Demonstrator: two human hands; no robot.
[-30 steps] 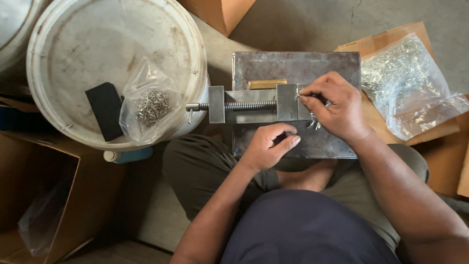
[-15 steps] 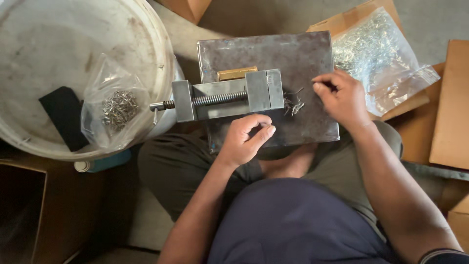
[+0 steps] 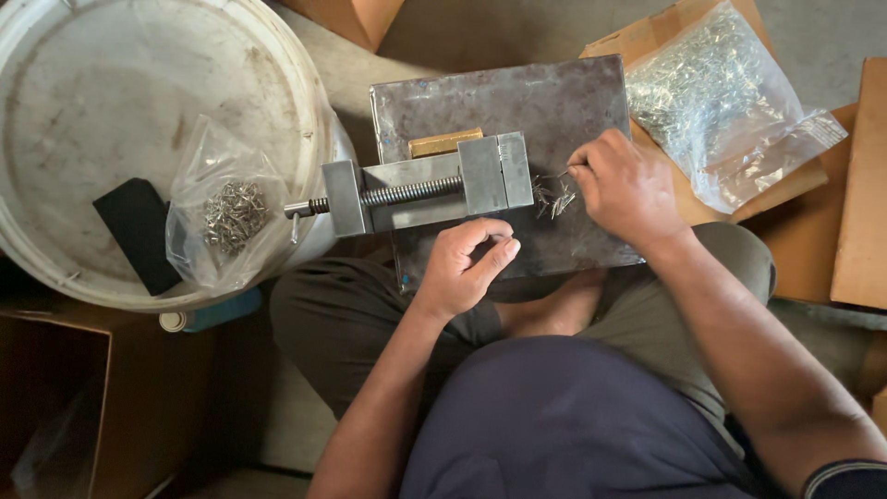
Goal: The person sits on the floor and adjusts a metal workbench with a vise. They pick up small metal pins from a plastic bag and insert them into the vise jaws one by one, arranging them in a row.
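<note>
Steel vise [image 3: 434,185] on scuffed plate [image 3: 554,102]; right hand [image 3: 628,189] grip pinching thin pins [image 3: 554,196]; left hand [image 3: 467,268] grip empty, loosely curled.

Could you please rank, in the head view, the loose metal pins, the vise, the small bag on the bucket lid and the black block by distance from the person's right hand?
From the right hand:
1. Loose metal pins, at its fingertips on the steel plate.
2. Vise, mid-plate beside them.
3. Small bag, on the bucket lid.
4. Black block, beyond the bag, farthest.
</note>
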